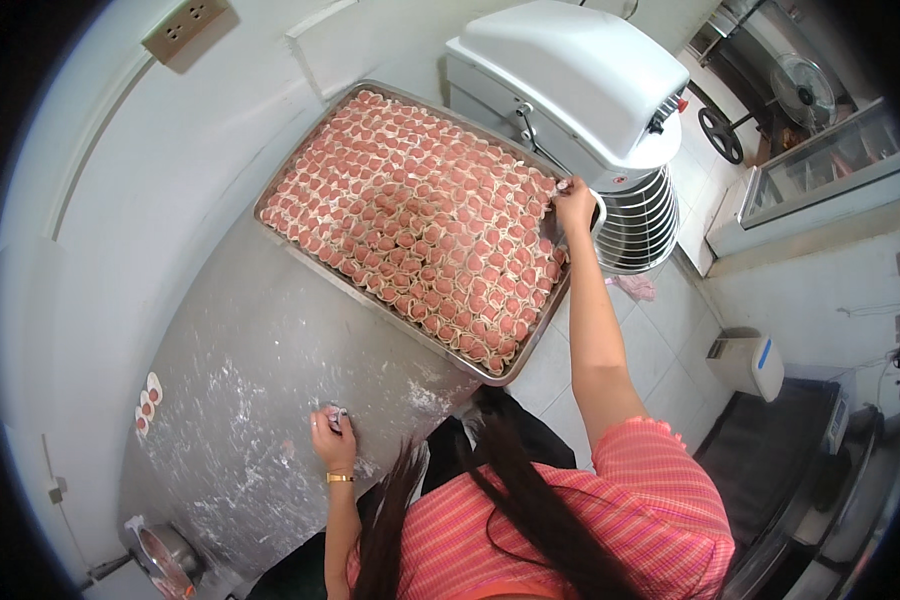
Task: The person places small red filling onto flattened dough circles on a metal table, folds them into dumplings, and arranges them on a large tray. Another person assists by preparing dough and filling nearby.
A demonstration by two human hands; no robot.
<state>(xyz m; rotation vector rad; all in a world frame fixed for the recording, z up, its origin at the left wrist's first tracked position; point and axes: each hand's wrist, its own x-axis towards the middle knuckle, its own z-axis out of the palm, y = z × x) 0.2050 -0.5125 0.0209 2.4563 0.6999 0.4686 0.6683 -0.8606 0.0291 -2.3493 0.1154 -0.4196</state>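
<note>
A large metal tray point(342, 283) lies slanted across the far part of the work table. Rows of small open-topped dumplings point(400, 170) with pink filling and pale wrappers nearly fill it. My right hand point(574, 208) is at the tray's right end, fingers closed on a small pale dumpling point(562, 186) beside a bare patch of the tray. Low over the floured table, my left hand point(334, 442) is closed round a small whitish thing point(337, 418), mostly hidden by the fingers. At the table's left edge lie several flat wrappers point(149, 396) with pink filling on them.
The grey table point(260, 350) is streaked with flour. A metal bowl point(168, 556) stands at the near left. Behind the tray rises a white dough mixer point(570, 80) with a wire guard point(638, 222). Tiled floor point(660, 330) lies to the right, with a white bin point(748, 362).
</note>
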